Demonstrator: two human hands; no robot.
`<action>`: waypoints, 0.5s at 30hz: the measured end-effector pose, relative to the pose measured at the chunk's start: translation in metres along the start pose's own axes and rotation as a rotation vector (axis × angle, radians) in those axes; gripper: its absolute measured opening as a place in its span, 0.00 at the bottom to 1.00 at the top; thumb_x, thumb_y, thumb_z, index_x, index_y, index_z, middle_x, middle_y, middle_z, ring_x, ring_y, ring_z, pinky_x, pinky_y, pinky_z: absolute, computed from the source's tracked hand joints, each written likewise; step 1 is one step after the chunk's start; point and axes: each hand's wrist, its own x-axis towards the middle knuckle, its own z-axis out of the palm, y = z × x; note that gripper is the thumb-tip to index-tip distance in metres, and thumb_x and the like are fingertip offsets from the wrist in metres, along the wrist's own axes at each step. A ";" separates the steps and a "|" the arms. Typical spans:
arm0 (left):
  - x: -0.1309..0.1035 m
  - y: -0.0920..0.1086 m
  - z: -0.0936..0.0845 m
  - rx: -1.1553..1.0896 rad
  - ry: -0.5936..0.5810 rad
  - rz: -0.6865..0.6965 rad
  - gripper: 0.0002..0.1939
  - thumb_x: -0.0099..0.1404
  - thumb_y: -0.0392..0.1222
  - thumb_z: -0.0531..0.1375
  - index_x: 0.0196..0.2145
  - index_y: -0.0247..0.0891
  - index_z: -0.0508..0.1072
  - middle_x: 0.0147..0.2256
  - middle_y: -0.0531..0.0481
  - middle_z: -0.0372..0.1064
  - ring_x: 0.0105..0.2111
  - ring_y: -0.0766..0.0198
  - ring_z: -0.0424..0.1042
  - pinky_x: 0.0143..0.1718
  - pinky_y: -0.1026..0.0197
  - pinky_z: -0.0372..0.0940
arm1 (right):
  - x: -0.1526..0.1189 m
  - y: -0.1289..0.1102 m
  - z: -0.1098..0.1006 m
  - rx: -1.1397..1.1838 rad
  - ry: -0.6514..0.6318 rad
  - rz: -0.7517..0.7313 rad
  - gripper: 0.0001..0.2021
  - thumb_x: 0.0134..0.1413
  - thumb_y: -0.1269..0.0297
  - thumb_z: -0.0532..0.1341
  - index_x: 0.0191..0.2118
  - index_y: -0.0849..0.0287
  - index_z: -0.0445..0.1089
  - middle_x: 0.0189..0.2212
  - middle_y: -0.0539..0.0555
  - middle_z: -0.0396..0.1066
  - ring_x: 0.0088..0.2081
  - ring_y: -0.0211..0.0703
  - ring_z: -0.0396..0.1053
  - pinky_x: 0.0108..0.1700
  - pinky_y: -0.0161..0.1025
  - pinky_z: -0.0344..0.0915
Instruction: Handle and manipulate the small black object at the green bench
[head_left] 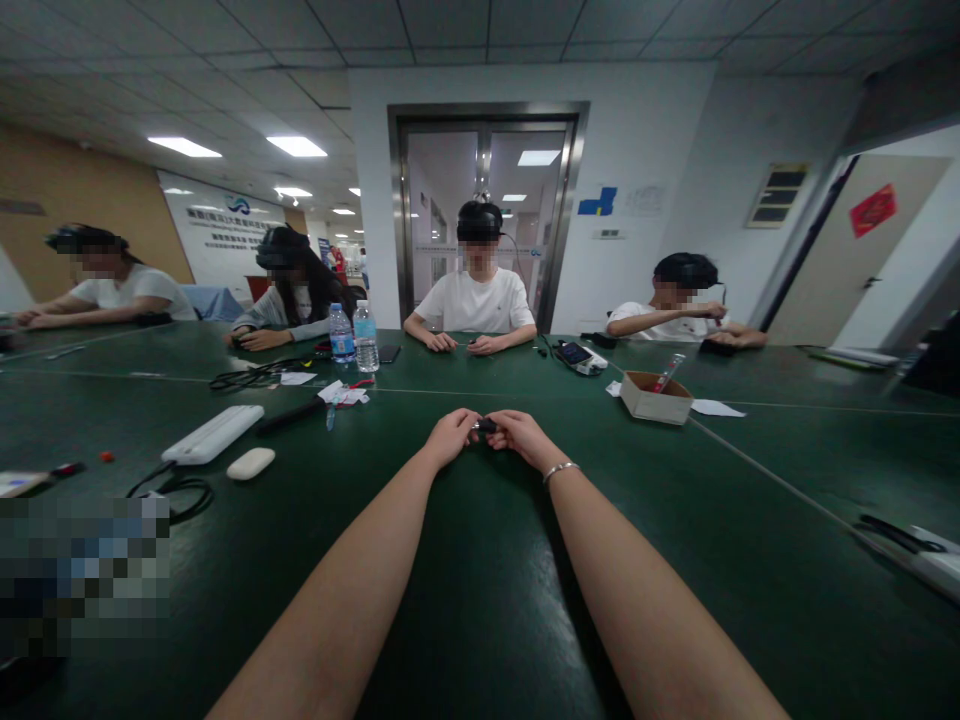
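Both my arms reach forward over a dark green table (480,560). My left hand (452,437) and my right hand (519,437) meet around a small black object (487,425) with a shiny metal bit at its left end. Its kind is too small to make out. The fingers of my left hand close on the metal end, and my right thumb and fingers pinch the black part. A silver bracelet (561,470) circles my right wrist.
A white power strip (214,433), a white rounded case (251,463) and cables lie to the left. Two water bottles (366,338) stand farther back. A small open box (656,400) holding a red tool sits at right. Several people wearing headsets sit around the table.
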 end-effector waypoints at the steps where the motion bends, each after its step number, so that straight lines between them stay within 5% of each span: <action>1: 0.000 0.000 0.000 0.000 0.005 -0.002 0.16 0.62 0.48 0.50 0.39 0.35 0.69 0.24 0.52 0.65 0.20 0.71 0.60 0.22 0.69 0.56 | 0.000 0.000 0.000 0.000 0.000 -0.001 0.05 0.58 0.74 0.56 0.33 0.69 0.67 0.16 0.55 0.68 0.17 0.36 0.67 0.20 0.28 0.67; 6: 0.002 -0.001 0.002 -0.002 0.043 -0.024 0.11 0.60 0.40 0.53 0.38 0.35 0.70 0.26 0.51 0.67 0.22 0.72 0.61 0.25 0.69 0.58 | -0.002 -0.002 0.001 -0.010 0.000 -0.016 0.04 0.57 0.74 0.57 0.33 0.68 0.67 0.17 0.55 0.68 0.17 0.35 0.67 0.19 0.28 0.66; 15: 0.003 -0.005 0.001 -0.001 0.056 -0.022 0.11 0.59 0.41 0.54 0.39 0.36 0.70 0.29 0.50 0.68 0.23 0.72 0.63 0.26 0.69 0.60 | -0.002 -0.002 0.002 -0.016 0.006 -0.014 0.03 0.57 0.73 0.58 0.33 0.68 0.67 0.19 0.55 0.69 0.18 0.35 0.68 0.20 0.28 0.67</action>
